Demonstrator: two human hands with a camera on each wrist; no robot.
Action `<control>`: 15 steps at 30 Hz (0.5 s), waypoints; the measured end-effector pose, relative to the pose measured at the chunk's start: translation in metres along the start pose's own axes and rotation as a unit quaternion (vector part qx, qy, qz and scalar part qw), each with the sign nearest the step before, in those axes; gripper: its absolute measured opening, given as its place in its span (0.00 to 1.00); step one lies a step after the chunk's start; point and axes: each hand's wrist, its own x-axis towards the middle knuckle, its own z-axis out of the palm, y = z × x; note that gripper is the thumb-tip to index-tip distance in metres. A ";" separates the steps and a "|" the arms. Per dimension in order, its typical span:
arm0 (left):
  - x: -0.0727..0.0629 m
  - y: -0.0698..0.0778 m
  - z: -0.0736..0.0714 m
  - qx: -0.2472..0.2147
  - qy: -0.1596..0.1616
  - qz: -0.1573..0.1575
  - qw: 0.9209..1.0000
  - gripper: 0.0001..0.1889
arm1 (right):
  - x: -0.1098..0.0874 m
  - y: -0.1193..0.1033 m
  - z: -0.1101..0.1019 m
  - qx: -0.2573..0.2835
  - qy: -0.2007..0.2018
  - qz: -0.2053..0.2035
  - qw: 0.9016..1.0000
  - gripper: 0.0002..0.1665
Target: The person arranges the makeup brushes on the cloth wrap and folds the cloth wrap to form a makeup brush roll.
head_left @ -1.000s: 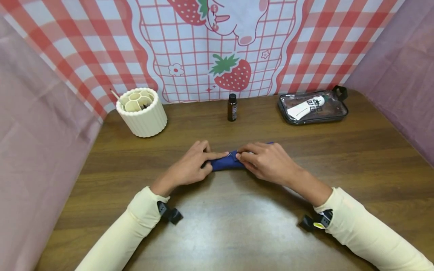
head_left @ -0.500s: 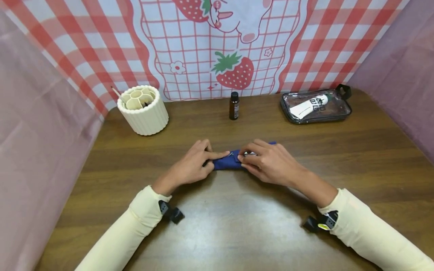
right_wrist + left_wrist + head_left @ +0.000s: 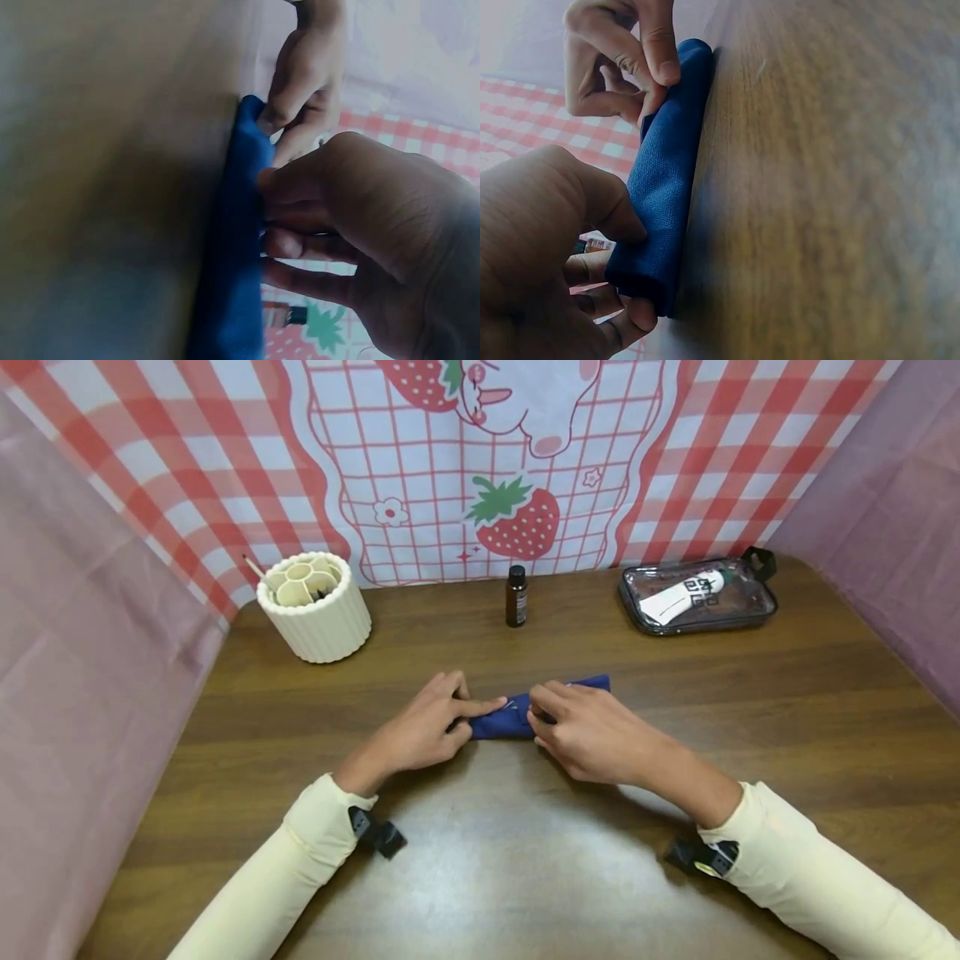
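Note:
A long dark-blue fabric roll [image 3: 498, 724] lies on the wooden table between both hands. At its left end my left hand [image 3: 427, 722] grips it, index finger stretched along the top. In the left wrist view, the thumb presses one side of the blue roll [image 3: 664, 172] and other fingers are curled at its end. My right hand [image 3: 592, 727] pinches the cloth's upper edge near the middle, thumb against fingertips. A thin pale sliver [image 3: 512, 704] shows by the left index fingertip; its kind is unclear. The right hand partly covers the roll, whose far right end pokes out behind it.
A small brown bottle [image 3: 516, 597] with a black cap stands behind the roll. At the back left is a ribbed cream holder [image 3: 322, 627] with a thin stick. A clear black-edged pouch [image 3: 637, 622] holding a white tube [image 3: 675, 600] lies at the back right.
My right hand has shifted slightly, its fingers drawn closer together. More of the roll's right end shows, and a white bit by those fingers is now hidden. The left hand holds its place.

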 end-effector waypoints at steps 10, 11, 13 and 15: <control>-0.002 0.001 0.002 -0.004 -0.003 -0.001 1.000 0.27 | 0.003 0.003 -0.002 0.059 -0.027 0.042 0.997 0.06; -0.003 0.001 0.003 -0.006 -0.005 -0.003 1.000 0.27 | 0.000 0.005 0.001 0.079 -0.020 0.051 0.995 0.07; -0.004 0.000 0.004 -0.012 -0.007 -0.009 1.000 0.27 | -0.007 0.009 0.006 0.119 -0.010 0.072 0.990 0.09; -0.006 -0.002 0.006 -0.020 -0.009 -0.014 1.000 0.27 | -0.014 0.012 0.011 0.157 -0.008 0.094 0.983 0.10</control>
